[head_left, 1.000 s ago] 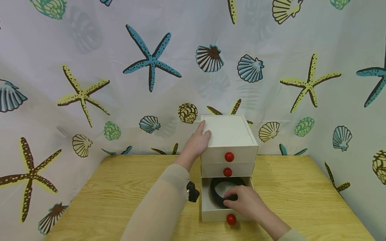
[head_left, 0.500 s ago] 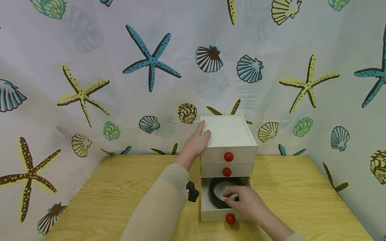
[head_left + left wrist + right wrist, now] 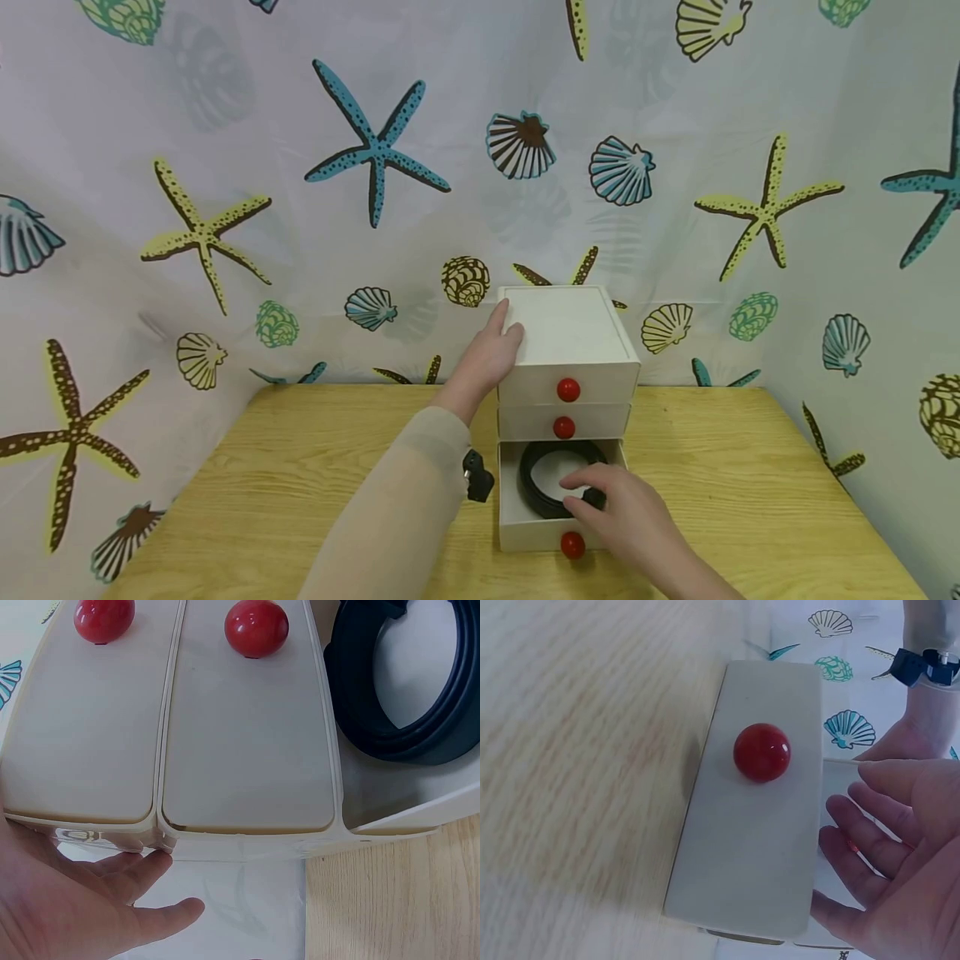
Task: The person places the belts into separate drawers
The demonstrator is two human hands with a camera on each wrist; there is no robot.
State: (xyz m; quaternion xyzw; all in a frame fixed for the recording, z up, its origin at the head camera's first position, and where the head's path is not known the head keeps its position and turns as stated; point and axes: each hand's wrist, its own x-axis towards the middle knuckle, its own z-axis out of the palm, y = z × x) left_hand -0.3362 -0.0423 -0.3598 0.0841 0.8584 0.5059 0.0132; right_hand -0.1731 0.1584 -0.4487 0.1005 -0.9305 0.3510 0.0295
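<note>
A small white drawer cabinet (image 3: 570,325) with red knobs stands on the table. Its bottom drawer (image 3: 513,533) is pulled out, and in it lies a black band coiled into a ring (image 3: 528,483), like a rolled-up belt. The left hand (image 3: 489,354) rests with straightish fingers against the cabinet's left side, near the top edge. Over the drawer's front right part, the right hand (image 3: 626,508) hovers, its fingers loosely bent and parted, with nothing visible between them. In the right wrist view, those fingertips are beside the upper edge of the drawer front (image 3: 742,847).
The upper two drawers, with their red knobs (image 3: 568,389), are closed. Wooden tabletop (image 3: 337,467) extends on both sides of the cabinet. Behind it hangs a white curtain (image 3: 450,208) printed with starfish and shells. A black device (image 3: 477,477) sits at the left wrist.
The right hand has drawn back slightly to the right, its finger and thumb now farther from the coiled band's front. The left hand and the cabinet stay where they were.
</note>
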